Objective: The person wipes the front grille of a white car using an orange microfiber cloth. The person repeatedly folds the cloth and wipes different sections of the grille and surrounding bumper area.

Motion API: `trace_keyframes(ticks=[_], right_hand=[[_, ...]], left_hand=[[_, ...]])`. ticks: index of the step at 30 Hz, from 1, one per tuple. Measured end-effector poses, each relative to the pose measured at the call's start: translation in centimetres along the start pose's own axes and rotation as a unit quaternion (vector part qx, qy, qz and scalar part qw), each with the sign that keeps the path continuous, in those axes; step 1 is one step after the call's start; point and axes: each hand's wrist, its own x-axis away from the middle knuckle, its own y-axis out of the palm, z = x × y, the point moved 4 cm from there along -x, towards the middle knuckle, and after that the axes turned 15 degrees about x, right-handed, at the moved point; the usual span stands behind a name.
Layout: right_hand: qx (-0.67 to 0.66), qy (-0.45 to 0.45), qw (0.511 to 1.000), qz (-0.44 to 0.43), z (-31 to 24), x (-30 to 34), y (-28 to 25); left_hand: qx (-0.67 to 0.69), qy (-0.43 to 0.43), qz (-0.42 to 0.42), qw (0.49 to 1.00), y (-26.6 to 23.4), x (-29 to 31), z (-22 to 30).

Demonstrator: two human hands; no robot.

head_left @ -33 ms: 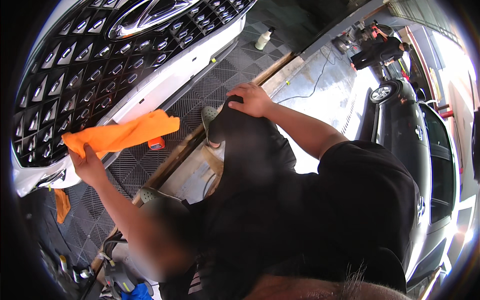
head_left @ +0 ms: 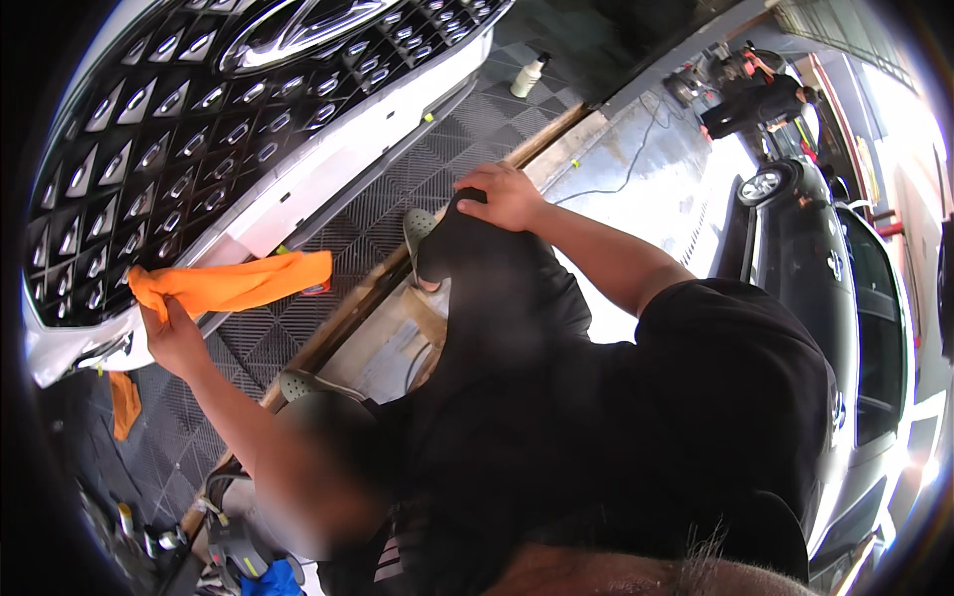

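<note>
I've L hand [head_left: 179,343] gripping orange cloth [head_left: 243,283] near grille [head_left: 149,154]; R hand [head_left: 505,199] free, draped on knee [head_left: 452,228]. Job's underway imo; can't tell what's done vs. left.

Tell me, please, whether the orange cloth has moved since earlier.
Yes: the cloth has its free end farther left and lower in the view, hiding more of the orange object behind it.

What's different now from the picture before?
The loose end of the bright orange fabric cloth has swung down and left in the picture, hiding more of the small orange object behind it. The left hand keeps its hold; the right hand stays on the black-trousered knee.
</note>
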Motion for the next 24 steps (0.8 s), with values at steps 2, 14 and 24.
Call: trace_keyframes(ticks=[2, 14, 24], right_hand=[[0.013, -0.03, 0.999, 0.002, -1.6, -1.0, -0.5], [-0.038, -0.03, 0.999, 0.019, -1.9, -1.0, -1.4], [-0.038, -0.028, 0.999, 0.005, -1.8, -1.3, -1.1]], left_hand=[[-0.159, 0.046, 0.03, 0.986, -4.6, 0.0, -2.2], [-0.165, -0.023, 0.145, 0.975, -3.0, -1.7, 1.7], [-0.117, 0.012, 0.167, 0.979, -2.3, -3.0, 4.9]])
